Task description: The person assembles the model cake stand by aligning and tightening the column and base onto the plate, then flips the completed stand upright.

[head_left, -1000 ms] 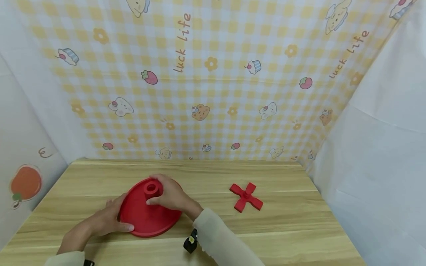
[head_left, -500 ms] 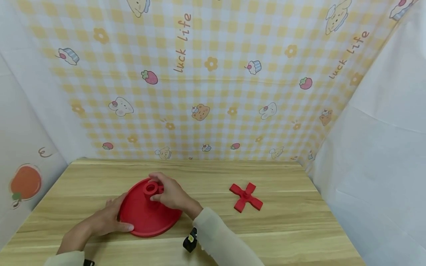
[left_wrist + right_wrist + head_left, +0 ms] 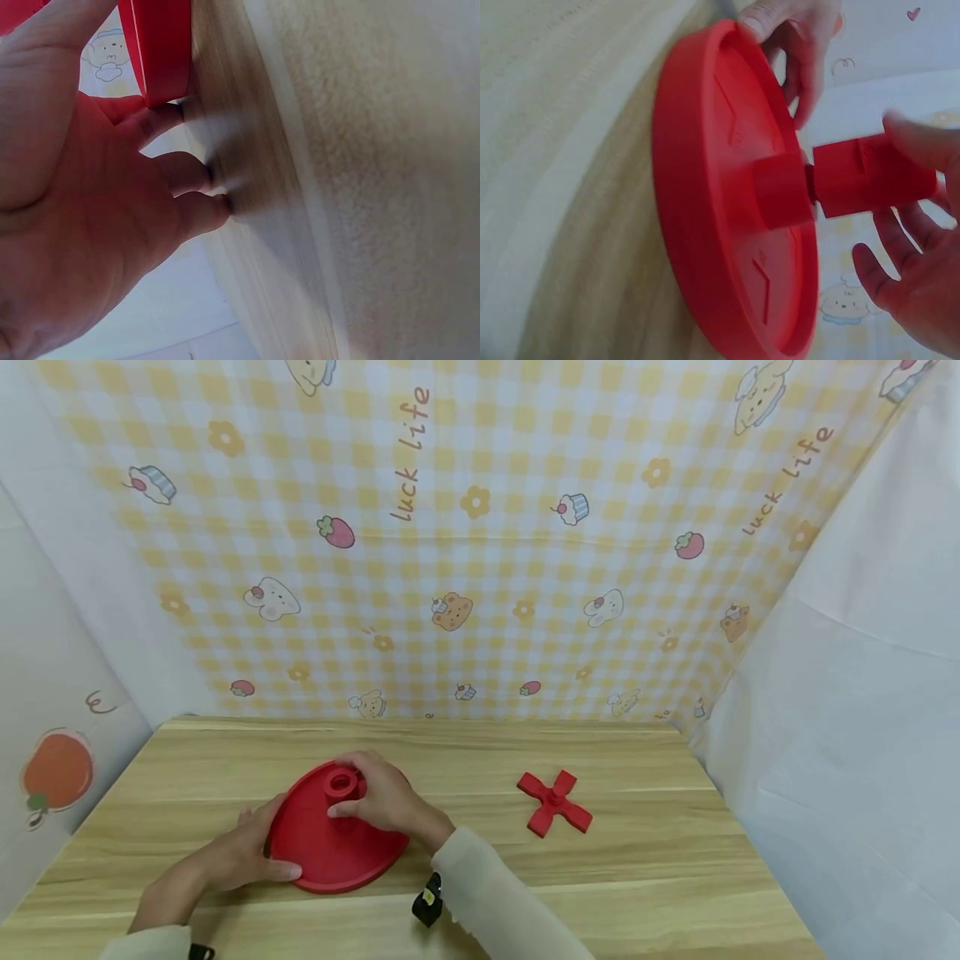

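Observation:
A shallow red round dish (image 3: 322, 852) with a raised rim rests on the wooden table. From its middle rises a red post (image 3: 780, 191), on which sits a thicker red piece with a hole in its top (image 3: 342, 783). In the right wrist view a narrow dark gap shows between post and piece. My right hand (image 3: 386, 797) holds this piece between thumb and fingers. My left hand (image 3: 240, 856) grips the dish at its left rim, thumb on the upper side. Its other fingertips touch the tabletop in the left wrist view.
To the right lies a red four-armed cross (image 3: 543, 821) with a short peg at its centre. Behind the wooden table (image 3: 637, 877) hangs a checked cloth (image 3: 517, 568). White sheets (image 3: 862, 693) close both sides. A black strap piece (image 3: 428, 902) hangs by the right sleeve.
My right thumb and fingers have shifted around the holed piece: the thumb drew back, then reached forward again. The left hand, dish and cross stay in place.

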The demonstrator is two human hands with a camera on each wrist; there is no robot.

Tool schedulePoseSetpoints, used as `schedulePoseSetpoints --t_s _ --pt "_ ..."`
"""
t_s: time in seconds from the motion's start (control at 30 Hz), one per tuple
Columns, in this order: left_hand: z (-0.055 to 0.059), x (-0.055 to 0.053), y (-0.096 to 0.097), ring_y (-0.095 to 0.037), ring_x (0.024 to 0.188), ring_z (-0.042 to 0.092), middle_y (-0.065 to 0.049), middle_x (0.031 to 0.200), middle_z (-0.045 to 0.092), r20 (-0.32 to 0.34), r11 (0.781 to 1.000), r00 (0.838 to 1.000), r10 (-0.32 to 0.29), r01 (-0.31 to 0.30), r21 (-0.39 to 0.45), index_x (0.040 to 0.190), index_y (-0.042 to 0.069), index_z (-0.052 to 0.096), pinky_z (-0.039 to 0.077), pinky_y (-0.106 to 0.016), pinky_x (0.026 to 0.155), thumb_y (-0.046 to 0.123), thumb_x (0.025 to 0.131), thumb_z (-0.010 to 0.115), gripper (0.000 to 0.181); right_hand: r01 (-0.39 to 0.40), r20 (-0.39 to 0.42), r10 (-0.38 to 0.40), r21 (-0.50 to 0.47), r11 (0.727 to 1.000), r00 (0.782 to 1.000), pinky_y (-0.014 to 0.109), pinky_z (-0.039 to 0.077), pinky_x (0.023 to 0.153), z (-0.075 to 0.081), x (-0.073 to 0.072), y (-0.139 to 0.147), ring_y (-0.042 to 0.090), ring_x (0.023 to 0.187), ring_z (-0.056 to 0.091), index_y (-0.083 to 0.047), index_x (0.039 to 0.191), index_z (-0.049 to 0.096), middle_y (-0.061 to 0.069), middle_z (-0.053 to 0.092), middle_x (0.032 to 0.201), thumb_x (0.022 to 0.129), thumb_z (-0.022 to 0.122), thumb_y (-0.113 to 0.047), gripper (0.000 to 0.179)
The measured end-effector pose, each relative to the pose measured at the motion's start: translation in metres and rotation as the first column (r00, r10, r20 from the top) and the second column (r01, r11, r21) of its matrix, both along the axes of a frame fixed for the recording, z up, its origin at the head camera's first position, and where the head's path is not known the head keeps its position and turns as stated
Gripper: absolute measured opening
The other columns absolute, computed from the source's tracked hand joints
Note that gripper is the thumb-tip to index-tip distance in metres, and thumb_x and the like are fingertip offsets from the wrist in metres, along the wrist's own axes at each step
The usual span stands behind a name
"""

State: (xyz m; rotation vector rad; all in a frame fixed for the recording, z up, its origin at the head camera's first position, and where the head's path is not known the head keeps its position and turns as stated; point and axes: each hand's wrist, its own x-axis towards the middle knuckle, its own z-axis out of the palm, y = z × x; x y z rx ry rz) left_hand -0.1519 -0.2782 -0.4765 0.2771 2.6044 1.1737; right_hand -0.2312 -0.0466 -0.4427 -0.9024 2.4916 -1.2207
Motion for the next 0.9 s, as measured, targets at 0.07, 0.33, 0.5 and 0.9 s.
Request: schedulePoseSetpoints --t_s 0.07,0.33,0.5,0.9 --pt "0.001 0.0 0.0 -0.066 0.136 0.008 -0.039 0.148 0.027 0.002 1.0 1.0 0.004 -0.004 -0.007 0.152 -0.008 0.013 0.006 -0.081 0.105 0.03 0.075 0.086 0.113 -0.041 0.038 0.042 -0.027 0.999 0.998 0.013 0.05 0.083 0.002 -0.002 0.003 -0.002 0.105 0.056 -0.015 0.141 0.051 -0.006 0.057 0.125 0.083 0.082 -0.016 0.066" --pt "-0.001 0.0 0.0 -0.062 0.137 0.015 -0.039 0.148 0.029 -0.023 0.999 1.0 0.007 -0.005 0.049 0.152 -0.007 0.016 -0.002 -0.078 0.108 0.03 0.073 0.087 0.112 -0.164 0.04 0.166 -0.053 0.985 0.985 0.017 0.05 0.095 0.001 -0.007 0.008 0.002 0.121 0.055 -0.014 0.146 0.045 -0.003 0.06 0.133 0.09 0.067 0.005 0.063" --pt "-0.002 0.001 0.0 -0.062 0.138 0.015 -0.039 0.148 0.03 -0.032 0.998 0.999 0.006 -0.004 0.068 0.152 -0.007 0.016 -0.004 -0.077 0.109 0.031 0.073 0.087 0.112 -0.153 -0.006 0.153 -0.025 0.988 0.988 0.016 0.051 0.091 -0.002 -0.006 0.008 0.001 0.116 0.057 -0.014 0.145 0.047 -0.003 0.062 0.128 0.09 0.07 0.0 0.061" --pt "0.001 0.0 0.002 -0.062 0.137 0.014 -0.04 0.149 0.026 0.004 1.0 1.0 0.006 -0.006 0.026 0.152 -0.008 0.013 -0.003 -0.076 0.109 0.03 0.075 0.086 0.113 -0.003 -0.049 0.002 -0.012 1.0 0.999 0.016 0.053 0.086 -0.007 -0.004 0.003 0.001 0.103 0.058 -0.011 0.142 0.048 -0.004 0.063 0.12 0.082 0.082 -0.015 0.069"
